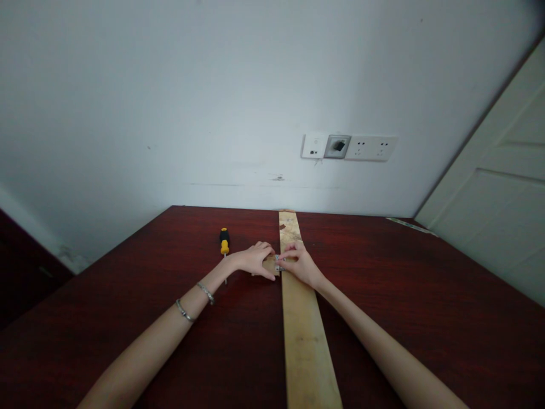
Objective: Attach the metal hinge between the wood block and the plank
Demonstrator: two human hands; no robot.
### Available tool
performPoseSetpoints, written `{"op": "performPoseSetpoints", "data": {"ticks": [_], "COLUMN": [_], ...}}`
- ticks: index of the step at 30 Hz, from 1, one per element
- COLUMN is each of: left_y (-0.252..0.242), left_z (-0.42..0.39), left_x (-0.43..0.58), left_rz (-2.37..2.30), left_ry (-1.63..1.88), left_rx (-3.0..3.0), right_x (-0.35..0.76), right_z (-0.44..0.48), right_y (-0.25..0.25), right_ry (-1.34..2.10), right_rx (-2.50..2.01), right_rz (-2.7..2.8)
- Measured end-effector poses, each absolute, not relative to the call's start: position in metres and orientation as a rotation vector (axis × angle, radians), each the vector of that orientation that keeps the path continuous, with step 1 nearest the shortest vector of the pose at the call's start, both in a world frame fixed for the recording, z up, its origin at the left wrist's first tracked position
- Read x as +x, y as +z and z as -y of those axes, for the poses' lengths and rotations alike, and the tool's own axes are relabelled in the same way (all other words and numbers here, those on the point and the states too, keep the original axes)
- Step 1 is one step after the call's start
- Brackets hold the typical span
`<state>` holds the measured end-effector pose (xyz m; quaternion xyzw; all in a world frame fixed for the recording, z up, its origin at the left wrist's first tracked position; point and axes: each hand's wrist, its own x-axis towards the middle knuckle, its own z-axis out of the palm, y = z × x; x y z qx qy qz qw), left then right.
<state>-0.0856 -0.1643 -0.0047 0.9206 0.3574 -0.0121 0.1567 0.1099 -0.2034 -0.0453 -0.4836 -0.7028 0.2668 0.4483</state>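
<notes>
A long pale wooden board (304,335) lies lengthwise on the dark red table. Against its left edge is a small wooden piece (271,265), which my left hand (254,260) grips between thumb and fingers. A small metal hinge (277,266) lies where the two pieces of wood meet. Over the board, my right hand (301,265) has thumb and fingertips pinched together at the hinge; whatever is between them is too small to make out. A yellow and black screwdriver (225,241) lies left of my left hand, its shaft partly behind my wrist.
The table (170,267) meets a white wall (213,102) at its far edge. Sockets (370,148) and a black plug (339,146) are on that wall. A thin pale strip (411,226) lies at the far right corner, beside a white panelled door (502,170).
</notes>
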Motion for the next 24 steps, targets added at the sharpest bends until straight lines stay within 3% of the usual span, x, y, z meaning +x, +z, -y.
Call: {"op": "performPoseSetpoints", "data": {"ticks": [24], "left_y": [-0.0034], "left_z": [0.1645], "left_x": [-0.0877], "left_rz": [-0.996], "left_ry": [0.023], "left_rx": [2.637], "right_x": [0.1077], "right_z": [0.2078], "right_y": [-0.0425], "right_ry": [0.665], "right_rx": [-1.206], "right_rz": [1.820]}}
